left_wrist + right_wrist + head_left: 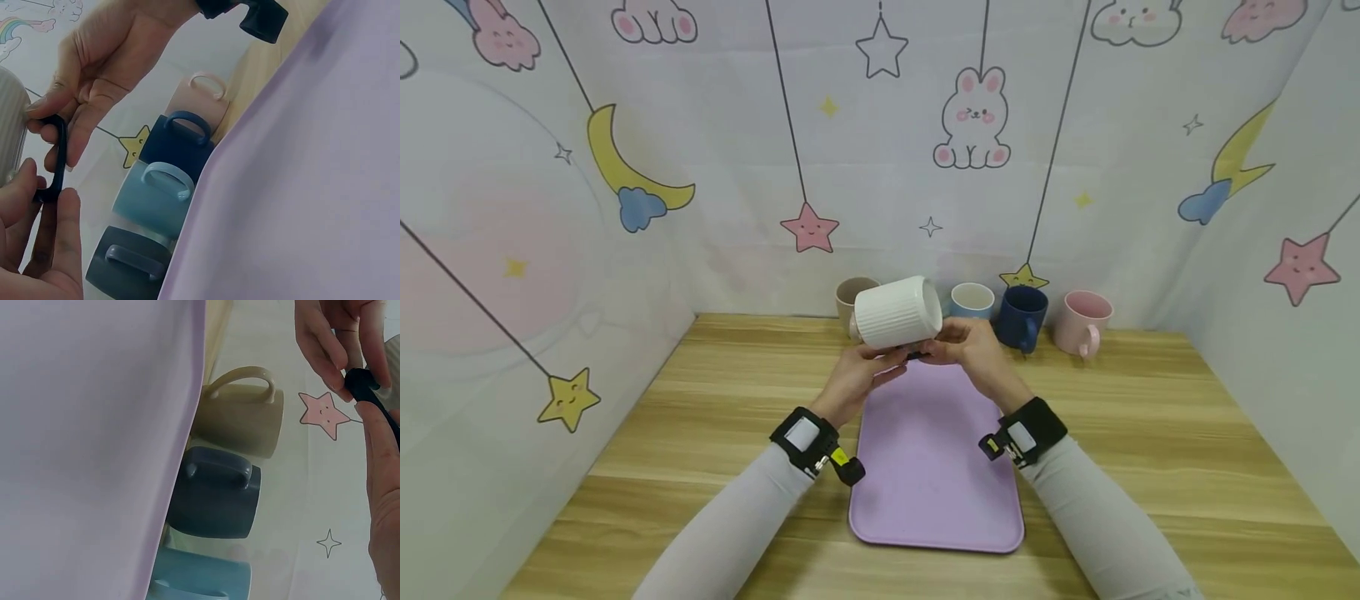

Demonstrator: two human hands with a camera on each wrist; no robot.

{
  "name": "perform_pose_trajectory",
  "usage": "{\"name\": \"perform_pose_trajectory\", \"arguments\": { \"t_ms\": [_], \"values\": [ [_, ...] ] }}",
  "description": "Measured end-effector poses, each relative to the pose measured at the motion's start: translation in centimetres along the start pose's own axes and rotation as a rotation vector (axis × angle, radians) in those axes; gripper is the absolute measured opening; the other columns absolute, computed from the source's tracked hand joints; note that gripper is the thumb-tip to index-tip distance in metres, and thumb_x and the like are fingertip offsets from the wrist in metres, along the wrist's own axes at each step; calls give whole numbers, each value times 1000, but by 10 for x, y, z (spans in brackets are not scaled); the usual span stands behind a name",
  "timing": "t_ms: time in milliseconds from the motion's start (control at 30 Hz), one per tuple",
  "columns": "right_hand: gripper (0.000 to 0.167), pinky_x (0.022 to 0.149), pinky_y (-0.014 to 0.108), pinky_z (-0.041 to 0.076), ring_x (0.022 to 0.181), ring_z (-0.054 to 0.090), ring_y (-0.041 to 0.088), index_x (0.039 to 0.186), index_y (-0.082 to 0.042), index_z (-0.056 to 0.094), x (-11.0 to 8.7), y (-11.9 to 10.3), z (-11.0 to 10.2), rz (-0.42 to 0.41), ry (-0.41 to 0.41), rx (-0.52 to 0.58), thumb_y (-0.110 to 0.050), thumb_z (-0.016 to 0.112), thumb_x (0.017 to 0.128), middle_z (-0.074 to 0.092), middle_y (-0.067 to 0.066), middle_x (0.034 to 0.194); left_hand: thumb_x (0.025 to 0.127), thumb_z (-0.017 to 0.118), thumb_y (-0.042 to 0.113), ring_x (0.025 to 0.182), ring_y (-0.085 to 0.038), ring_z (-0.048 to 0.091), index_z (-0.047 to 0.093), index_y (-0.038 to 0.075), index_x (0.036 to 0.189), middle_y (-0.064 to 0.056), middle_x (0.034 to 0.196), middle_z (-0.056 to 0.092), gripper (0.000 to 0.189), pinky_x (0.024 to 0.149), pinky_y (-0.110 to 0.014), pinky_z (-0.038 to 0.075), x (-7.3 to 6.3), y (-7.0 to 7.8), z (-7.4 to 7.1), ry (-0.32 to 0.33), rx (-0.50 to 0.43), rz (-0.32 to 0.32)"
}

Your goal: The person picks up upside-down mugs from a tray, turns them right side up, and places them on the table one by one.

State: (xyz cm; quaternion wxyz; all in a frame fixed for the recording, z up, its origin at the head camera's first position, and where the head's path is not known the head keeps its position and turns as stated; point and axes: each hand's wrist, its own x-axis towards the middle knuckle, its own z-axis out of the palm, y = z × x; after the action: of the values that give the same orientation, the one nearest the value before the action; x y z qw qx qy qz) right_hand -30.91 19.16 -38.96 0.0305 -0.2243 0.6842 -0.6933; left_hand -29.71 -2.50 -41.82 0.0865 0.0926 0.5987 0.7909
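A white ribbed mug (897, 314) lies on its side in the air over the far end of the tray, its mouth turned to the right. Its dark curved handle (60, 156) faces toward me. My left hand (856, 379) pinches one end of that handle between thumb and fingers. At the handle's other end, my right hand (979, 354) grips with thumb and fingertips. Under both forearms is a lilac tray (936, 467) on the wooden table.
Mugs line the back wall: beige (848, 293), dark grey (215, 494), light blue (972, 302), navy (1021, 318) and pink (1084, 321). From the head, the white mug hides the dark grey one. A patterned cloth (880, 167) hangs behind the wooden table (1157, 433).
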Motion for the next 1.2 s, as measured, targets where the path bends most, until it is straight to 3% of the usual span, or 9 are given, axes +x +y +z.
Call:
{"name": "perform_pose_trajectory", "arguments": {
  "t_ms": [133, 267, 433, 833, 1000, 1200],
  "values": [
    [32, 88, 42, 63, 97, 76, 24, 126, 16, 64, -1, 1, 1, 13, -8, -22, 7, 69, 95, 74, 19, 115, 100, 63, -6, 111, -20, 68, 63, -15, 129, -12, 120, 67, 30, 102, -35, 57, 0, -3, 1, 37, 0, 47],
    [34, 91, 39, 62, 101, 75, 25, 126, 13, 67, -1, -2, 1, 19, 9, -112, 2, 73, 95, 73, 22, 118, 100, 61, -8, 105, -17, 68, 63, -18, 126, -10, 117, 64, 28, 99, -36, 58, 0, -3, 3, 68, -2, 97],
    [32, 91, 37, 62, 101, 74, 25, 122, 8, 72, -2, -5, -1, 13, 35, -216, -5, 78, 93, 75, 20, 114, 100, 60, -9, 103, -15, 69, 62, -18, 128, -11, 119, 64, 29, 97, -36, 59, -1, -1, 4, 65, 6, 136],
    [35, 94, 38, 60, 106, 72, 26, 125, 10, 70, -4, -2, -3, 30, 20, -205, -6, 76, 94, 73, 22, 119, 99, 63, -5, 101, -21, 73, 67, -13, 127, -28, 120, 68, 28, 91, -35, 62, 0, 5, 3, 65, 124, 213],
    [36, 95, 41, 61, 110, 72, 34, 128, 8, 68, -7, -4, -18, 61, 8, -227, -10, 74, 98, 73, 22, 120, 98, 65, -8, 98, -19, 74, 68, -14, 124, -30, 118, 69, 27, 89, -34, 62, 1, 8, 1, 95, 148, 223],
    [34, 92, 43, 61, 109, 71, 42, 129, 14, 64, -15, 0, -49, 128, 89, -218, -7, 67, 102, 69, 32, 120, 99, 66, -5, 99, -19, 75, 68, -11, 126, -29, 120, 69, 28, 91, -33, 61, 2, 14, -9, 136, 180, 248]
  ]
}}
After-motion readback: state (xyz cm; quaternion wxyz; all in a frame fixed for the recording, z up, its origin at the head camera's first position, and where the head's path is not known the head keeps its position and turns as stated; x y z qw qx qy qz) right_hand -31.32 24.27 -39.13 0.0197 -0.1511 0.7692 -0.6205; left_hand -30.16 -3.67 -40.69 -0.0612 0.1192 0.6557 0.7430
